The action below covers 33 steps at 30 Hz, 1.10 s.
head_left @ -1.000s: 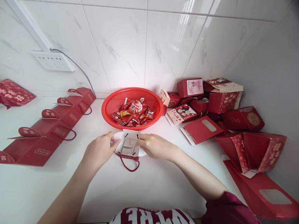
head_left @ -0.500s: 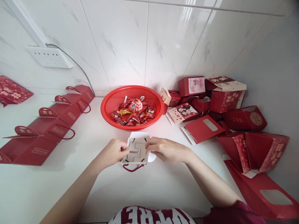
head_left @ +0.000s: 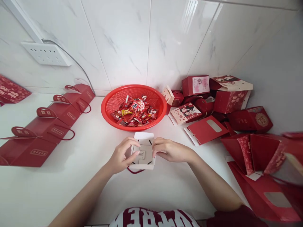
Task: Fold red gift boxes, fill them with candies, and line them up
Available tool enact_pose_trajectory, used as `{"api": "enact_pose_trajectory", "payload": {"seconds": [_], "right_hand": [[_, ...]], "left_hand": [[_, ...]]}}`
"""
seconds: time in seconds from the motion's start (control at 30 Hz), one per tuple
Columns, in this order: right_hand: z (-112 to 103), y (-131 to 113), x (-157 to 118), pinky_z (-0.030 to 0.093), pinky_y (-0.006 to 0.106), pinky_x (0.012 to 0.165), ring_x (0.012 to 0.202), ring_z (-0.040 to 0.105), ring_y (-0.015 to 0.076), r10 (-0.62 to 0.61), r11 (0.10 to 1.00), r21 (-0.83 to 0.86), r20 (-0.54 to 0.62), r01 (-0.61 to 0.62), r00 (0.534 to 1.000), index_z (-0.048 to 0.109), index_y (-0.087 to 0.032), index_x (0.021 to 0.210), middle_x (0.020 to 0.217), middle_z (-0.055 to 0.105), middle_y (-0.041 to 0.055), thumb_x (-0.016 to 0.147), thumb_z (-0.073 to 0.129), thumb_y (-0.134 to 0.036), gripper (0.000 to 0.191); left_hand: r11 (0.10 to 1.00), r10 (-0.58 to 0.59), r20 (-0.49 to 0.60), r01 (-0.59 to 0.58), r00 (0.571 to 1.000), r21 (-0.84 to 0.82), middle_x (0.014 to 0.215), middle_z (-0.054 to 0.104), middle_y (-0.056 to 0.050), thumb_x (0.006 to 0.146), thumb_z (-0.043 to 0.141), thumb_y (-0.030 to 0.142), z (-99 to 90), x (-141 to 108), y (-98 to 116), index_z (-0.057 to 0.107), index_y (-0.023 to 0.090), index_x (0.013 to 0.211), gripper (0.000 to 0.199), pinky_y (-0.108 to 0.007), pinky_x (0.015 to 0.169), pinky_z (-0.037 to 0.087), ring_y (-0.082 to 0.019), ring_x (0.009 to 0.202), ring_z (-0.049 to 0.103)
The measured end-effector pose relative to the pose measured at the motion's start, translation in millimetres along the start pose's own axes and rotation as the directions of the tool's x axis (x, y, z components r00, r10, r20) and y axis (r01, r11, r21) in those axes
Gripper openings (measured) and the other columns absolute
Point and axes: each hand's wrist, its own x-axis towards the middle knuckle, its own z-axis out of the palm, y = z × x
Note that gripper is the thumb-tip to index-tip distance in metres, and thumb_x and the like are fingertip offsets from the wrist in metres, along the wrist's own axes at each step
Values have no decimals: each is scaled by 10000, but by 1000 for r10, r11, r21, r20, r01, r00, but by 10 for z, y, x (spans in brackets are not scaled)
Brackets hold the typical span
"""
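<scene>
A small paper gift box (head_left: 147, 165) stands between my hands with its pale inside and interlocked bottom tabs facing me. Black marks or cord ends show at its inner corners, and a dark red cord loop (head_left: 135, 171) lies below it. My left hand (head_left: 120, 157) is at the left side, thumb and forefinger apart and reaching over the inside. On the right wall, my right hand (head_left: 169, 150) has its fingers bent over the edge, gripping it. Behind the box sits a red plastic basket (head_left: 107, 117) with wrapped sweets (head_left: 136, 112).
Several red handled boxes (head_left: 48, 132) form a row at left. Various red gift boxes (head_left: 205, 129) are heaped at right, with a blurred red box (head_left: 292, 157) at the right edge. A socket strip (head_left: 46, 53) with a cable is on the tiled wall.
My left thumb and forefinger have spread apart over the box, and its side flaps now stand more upright. A blurred red box has appeared at the right edge. The view has shifted slightly.
</scene>
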Motion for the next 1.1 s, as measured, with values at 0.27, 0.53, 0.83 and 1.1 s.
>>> {"api": "enact_pose_trajectory", "payload": {"seconds": [0.27, 0.53, 0.83, 1.1], "right_hand": [[-9, -46, 15, 492, 302, 871, 934, 586, 164, 65, 998, -28, 2, -65, 998, 702, -181, 959, 964, 625, 58, 913, 507, -15, 260], [31, -118, 27, 514, 315, 848, 953, 620, 179, 150, 970, -177, -104, -167, 983, 664, -181, 1031, 1050, 634, 83, 965, 441, -82, 253], [186, -288, 159, 468, 422, 1005, 1245, 537, 276, 274, 776, -429, -430, -462, 860, 552, -141, 1293, 1363, 563, 178, 985, 474, -210, 325], [244, -175, 225, 477, 274, 670, 773, 719, 226, 571, 660, -466, -200, -590, 796, 693, -186, 979, 832, 748, 93, 982, 448, -169, 246]], "left_hand": [[965, 158, 340, -217, 927, 144, 1159, 680, -51, 743, 717, 621, -115, 40, 16, 702, 265, 955, 415, -417, 1016, 316, -294, 1171, 519], [927, 193, 291, -271, 937, 259, 933, 752, -16, 923, 612, 294, -112, 23, -38, 723, 246, 895, 125, -400, 998, 342, -235, 1103, 584], [917, 274, 287, -340, 918, 211, 817, 738, 24, 901, 630, 263, 33, -4, 43, 695, 235, 834, 97, -415, 1119, 295, -179, 972, 644], [911, 320, 242, -368, 916, 187, 839, 726, 14, 889, 654, 283, 214, -53, 35, 668, 228, 815, 94, -444, 1157, 270, -193, 1008, 634]]}}
